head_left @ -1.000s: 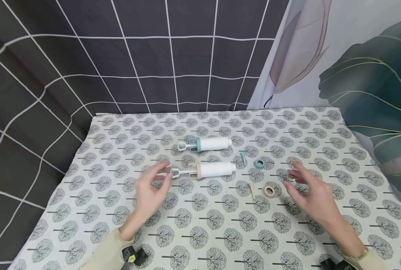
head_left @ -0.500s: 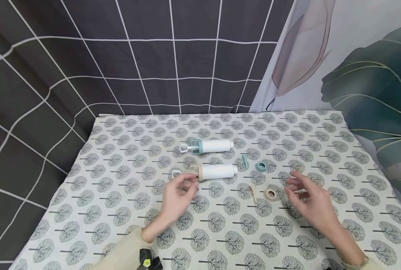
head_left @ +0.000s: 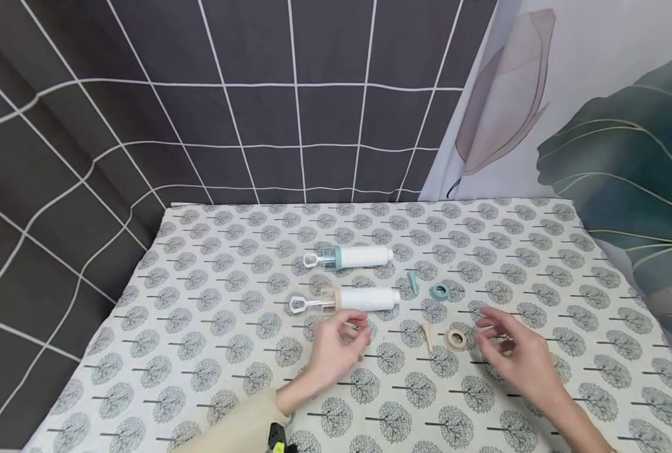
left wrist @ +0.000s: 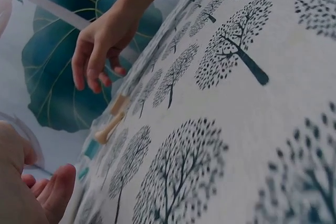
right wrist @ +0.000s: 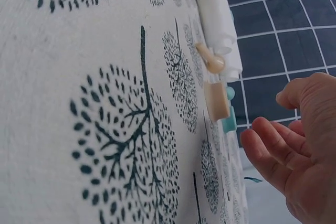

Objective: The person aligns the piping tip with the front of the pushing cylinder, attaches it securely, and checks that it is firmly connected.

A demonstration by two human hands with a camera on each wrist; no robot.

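Note:
My left hand (head_left: 336,349), fingers loosely curled, hovers just in front of a white syringe-like tube with a beige collar (head_left: 370,299). That tube has a clear section and a white loop-ended plunger pulled out to the left. Behind it lies a matching tube with a teal collar (head_left: 364,257). My right hand (head_left: 517,355), also loosely curled and holding nothing, is right of a beige ring (head_left: 455,348). A beige peg with a flared end (head_left: 427,338) lies left of that ring. The right wrist view shows the ring (right wrist: 216,100) beyond the right fingertips (right wrist: 257,142).
A teal peg (head_left: 413,283) and a teal ring (head_left: 440,298) lie right of the tubes. Everything rests on a tree-print tablecloth (head_left: 211,371). A dark gridded curtain (head_left: 257,113) stands behind the table, with a leaf-patterned cloth (head_left: 613,157) at the right.
My left hand has moved right and nearer, from the plunger loop past the beige collar to the front of the tube. The right hand has stayed about in place; the tubes lie unmoved.

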